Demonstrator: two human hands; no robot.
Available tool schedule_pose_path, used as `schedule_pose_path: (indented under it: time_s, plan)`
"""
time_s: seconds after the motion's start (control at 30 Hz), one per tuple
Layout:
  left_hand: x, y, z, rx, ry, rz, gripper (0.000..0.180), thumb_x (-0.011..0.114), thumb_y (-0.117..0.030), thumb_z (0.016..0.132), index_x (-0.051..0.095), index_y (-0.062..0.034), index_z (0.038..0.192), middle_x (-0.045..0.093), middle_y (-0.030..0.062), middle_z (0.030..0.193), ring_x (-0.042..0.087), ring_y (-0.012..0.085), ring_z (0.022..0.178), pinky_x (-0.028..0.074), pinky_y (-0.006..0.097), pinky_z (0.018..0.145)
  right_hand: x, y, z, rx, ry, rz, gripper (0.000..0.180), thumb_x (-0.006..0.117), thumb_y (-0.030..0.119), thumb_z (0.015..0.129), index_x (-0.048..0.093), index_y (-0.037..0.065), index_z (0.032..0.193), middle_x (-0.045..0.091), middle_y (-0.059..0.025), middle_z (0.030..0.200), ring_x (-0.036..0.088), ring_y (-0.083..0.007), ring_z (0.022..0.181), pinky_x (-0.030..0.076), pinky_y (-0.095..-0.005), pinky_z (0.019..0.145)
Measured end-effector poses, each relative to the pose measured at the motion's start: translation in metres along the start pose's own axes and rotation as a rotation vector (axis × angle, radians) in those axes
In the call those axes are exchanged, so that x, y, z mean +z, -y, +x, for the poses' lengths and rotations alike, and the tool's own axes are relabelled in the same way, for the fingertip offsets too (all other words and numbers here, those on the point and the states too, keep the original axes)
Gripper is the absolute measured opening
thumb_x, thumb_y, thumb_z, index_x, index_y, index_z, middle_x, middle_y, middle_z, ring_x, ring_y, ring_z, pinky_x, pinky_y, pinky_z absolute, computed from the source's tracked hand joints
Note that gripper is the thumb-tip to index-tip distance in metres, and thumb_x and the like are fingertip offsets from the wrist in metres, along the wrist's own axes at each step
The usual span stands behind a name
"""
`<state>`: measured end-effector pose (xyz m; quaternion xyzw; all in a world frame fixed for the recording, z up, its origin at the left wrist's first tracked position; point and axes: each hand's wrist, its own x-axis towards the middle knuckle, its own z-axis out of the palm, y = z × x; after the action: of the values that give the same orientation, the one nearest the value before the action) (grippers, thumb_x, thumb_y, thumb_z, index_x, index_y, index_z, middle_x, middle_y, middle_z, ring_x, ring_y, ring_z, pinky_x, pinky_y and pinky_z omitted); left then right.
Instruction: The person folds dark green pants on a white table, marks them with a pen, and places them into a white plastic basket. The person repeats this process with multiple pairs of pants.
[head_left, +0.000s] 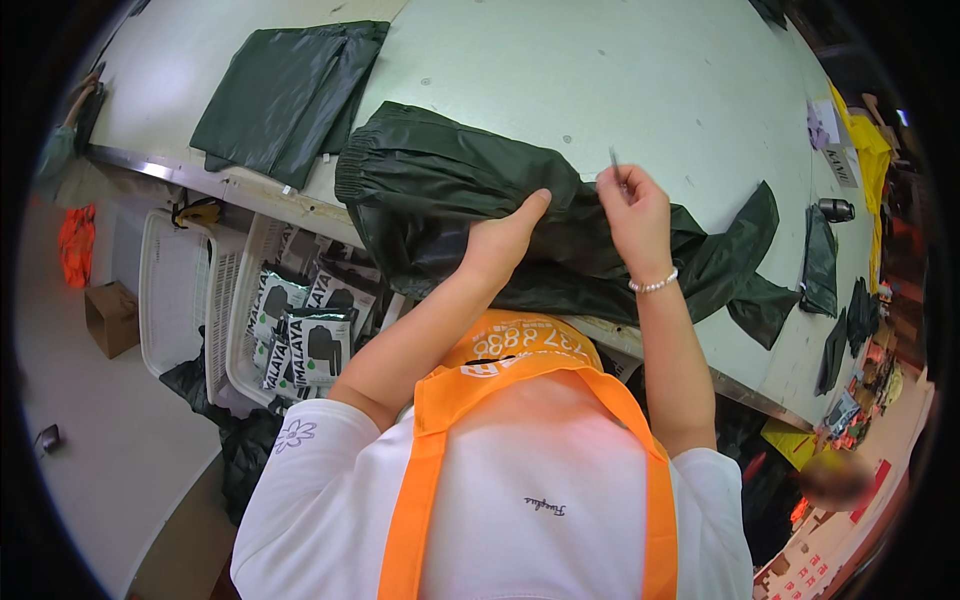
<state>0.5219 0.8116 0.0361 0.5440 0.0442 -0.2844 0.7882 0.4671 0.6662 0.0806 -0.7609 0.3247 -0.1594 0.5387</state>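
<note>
Head view: both hands [570, 225] on glossy, crumpled dark-green garment [440, 190].

Near edge of the table [560, 70] is taken up by a dark green garment [440, 190], with both hands on it. A folded garment stack [285, 90] blocks the left end. Small dark pieces [822, 262] crowd the right edge. The far centre is open.

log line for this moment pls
left hand flat on dark green garment | right hand pinching small thin tool | on table
</note>
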Motion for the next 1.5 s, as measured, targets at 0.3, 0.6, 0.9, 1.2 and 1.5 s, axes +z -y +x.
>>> schedule_pose_path:
  time_s: [0.3, 0.6, 0.9, 1.2, 1.5]
  plan:
    - [0.001, -0.009, -0.006, -0.227, -0.009, -0.291, 0.022, 0.067, -0.008, 0.078, 0.061, 0.0075, 0.093, 0.063, 0.0081, 0.095, 0.059, 0.0152, 0.086, 0.047, 0.027, 0.077, -0.008, 0.015, 0.011, -0.212, -0.052, -0.083, 0.022, 0.055, 0.020, 0.092, 0.055, -0.002, 0.095, 0.055, -0.0039, 0.077, 0.046, -0.0085, 0.058, 0.039, -0.0234, 0.054]
    - [-0.001, -0.009, 0.005, -0.349, 0.002, -0.417, 0.019, 0.063, -0.001, 0.079, 0.060, 0.0081, 0.095, 0.063, 0.0124, 0.095, 0.062, 0.0213, 0.087, 0.051, 0.031, 0.077, -0.014, 0.005, -0.046, -0.328, 0.106, -0.290, 0.016, 0.064, 0.010, 0.085, 0.056, 0.001, 0.095, 0.056, -0.0094, 0.085, 0.060, -0.0177, 0.072, 0.049, -0.0250, 0.065]
    - [0.001, -0.014, 0.001, -0.299, 0.064, -0.424, 0.021, 0.060, 0.003, 0.079, 0.058, 0.0062, 0.101, 0.063, 0.0129, 0.100, 0.062, 0.0228, 0.090, 0.051, 0.035, 0.082, -0.018, 0.003, -0.015, -0.479, 0.106, -0.408, 0.021, 0.066, 0.016, 0.083, 0.056, 0.002, 0.095, 0.057, -0.0092, 0.088, 0.062, -0.0219, 0.069, 0.049, -0.0275, 0.061]
    - [0.001, -0.013, -0.002, -0.287, 0.046, -0.393, 0.022, 0.060, 0.004, 0.080, 0.058, 0.0057, 0.101, 0.063, 0.0123, 0.100, 0.062, 0.0221, 0.091, 0.050, 0.034, 0.083, -0.012, 0.006, -0.007, -0.528, 0.154, -0.401, 0.017, 0.067, 0.013, 0.081, 0.058, 0.003, 0.092, 0.058, -0.0084, 0.085, 0.059, -0.0209, 0.065, 0.047, -0.0278, 0.058]
    - [0.001, -0.027, 0.020, -0.202, 0.177, -0.502, 0.027, 0.065, -0.011, 0.081, 0.060, 0.0035, 0.103, 0.063, 0.0095, 0.102, 0.060, 0.0188, 0.096, 0.047, 0.033, 0.087, -0.042, -0.029, 0.012, -0.270, -0.038, -0.328, 0.032, 0.070, 0.013, 0.080, 0.058, 0.002, 0.108, 0.058, -0.0088, 0.096, 0.059, -0.0136, 0.078, 0.049, -0.0251, 0.065]
